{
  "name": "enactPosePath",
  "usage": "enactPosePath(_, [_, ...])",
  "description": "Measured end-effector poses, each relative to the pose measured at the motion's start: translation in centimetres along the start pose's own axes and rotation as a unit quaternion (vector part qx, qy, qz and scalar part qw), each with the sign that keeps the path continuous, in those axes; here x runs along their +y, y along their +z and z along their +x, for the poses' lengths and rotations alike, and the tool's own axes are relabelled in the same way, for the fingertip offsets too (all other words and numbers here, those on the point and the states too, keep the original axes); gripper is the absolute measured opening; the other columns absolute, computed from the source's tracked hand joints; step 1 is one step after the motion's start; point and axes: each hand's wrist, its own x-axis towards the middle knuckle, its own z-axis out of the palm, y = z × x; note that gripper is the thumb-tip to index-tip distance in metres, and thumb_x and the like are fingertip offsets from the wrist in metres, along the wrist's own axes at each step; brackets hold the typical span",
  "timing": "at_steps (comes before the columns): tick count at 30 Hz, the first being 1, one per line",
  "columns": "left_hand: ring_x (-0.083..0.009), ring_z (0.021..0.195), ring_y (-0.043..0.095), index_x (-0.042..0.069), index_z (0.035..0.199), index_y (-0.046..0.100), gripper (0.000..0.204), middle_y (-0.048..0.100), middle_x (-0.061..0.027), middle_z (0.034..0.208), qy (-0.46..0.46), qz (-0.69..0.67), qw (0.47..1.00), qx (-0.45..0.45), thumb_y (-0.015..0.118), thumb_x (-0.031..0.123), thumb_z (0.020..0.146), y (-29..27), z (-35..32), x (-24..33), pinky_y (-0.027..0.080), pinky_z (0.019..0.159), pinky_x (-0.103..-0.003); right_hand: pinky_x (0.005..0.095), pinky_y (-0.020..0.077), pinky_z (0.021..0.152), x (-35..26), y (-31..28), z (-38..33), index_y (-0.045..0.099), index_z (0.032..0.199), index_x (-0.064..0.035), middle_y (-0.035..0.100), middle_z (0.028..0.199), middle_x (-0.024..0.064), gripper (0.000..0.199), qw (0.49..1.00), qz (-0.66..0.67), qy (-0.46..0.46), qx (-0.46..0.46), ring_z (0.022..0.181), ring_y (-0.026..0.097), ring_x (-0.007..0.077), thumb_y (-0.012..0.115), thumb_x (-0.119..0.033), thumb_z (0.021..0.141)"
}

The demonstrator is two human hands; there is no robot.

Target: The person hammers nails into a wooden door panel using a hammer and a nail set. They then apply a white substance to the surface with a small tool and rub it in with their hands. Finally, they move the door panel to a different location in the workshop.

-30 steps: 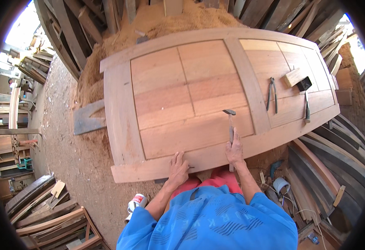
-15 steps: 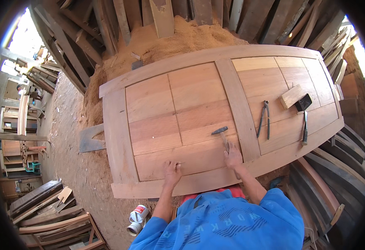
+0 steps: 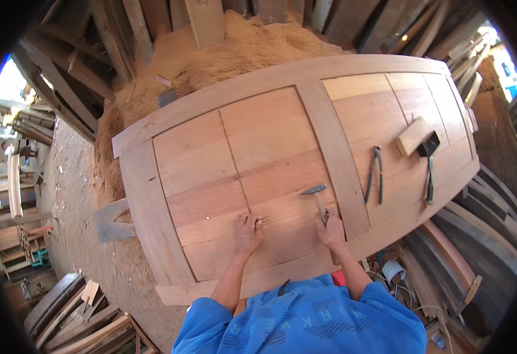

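Observation:
A large wooden door panel (image 3: 211,153) lies flat in front of me. My right hand (image 3: 331,229) grips the handle of a hammer (image 3: 316,197), its metal head raised just above the boards. My left hand (image 3: 246,231) presses on the lower boards, fingers pinched on what looks like a small nail (image 3: 262,220) beside the board joint. The hammer head hangs a little to the right of that hand.
Pincers (image 3: 375,174), a small wood block (image 3: 413,135) and a dark-headed tool (image 3: 429,162) lie on the panel's right part. A sawdust heap (image 3: 223,56) rises behind the door. Timber stacks (image 3: 477,236) line the right side and planks (image 3: 75,307) the lower left.
My left hand moved from the door's near frame rail up onto the boards. The right hand with the hammer shifted inward, hammer head now tilted near the left hand.

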Motion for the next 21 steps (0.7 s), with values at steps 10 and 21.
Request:
enactPosePath(10, [-0.0371,0.090,0.054,0.009,0.094,0.065,0.005,0.061,-0.0132,0.091,0.012,0.037,0.990,0.134,0.067,0.012,0.090,0.6,25.6,-1.6,0.042,0.085,-0.052,0.0321,0.0508,0.066,-14.3,-9.0,10.7,0.049,0.128,0.0057,0.062,0.085,0.0088,0.040,0.903,0.387,-0.155,-0.106,0.076,0.062,0.0169,0.058,-0.023,0.101])
enactPosePath(21, [-0.0319,0.104,0.057,0.013,0.096,0.071,0.008,0.066,-0.0085,0.091,0.092,0.049,0.992,-0.065,0.070,0.015,0.088,0.7,45.0,-7.8,0.043,0.096,-0.048,0.0430,0.0537,0.074,-13.8,-8.6,19.3,0.036,0.149,0.0094,0.065,0.102,0.0301,0.056,0.968,0.194,-0.124,-0.096,0.081,0.068,0.0390,0.051,-0.019,0.103])
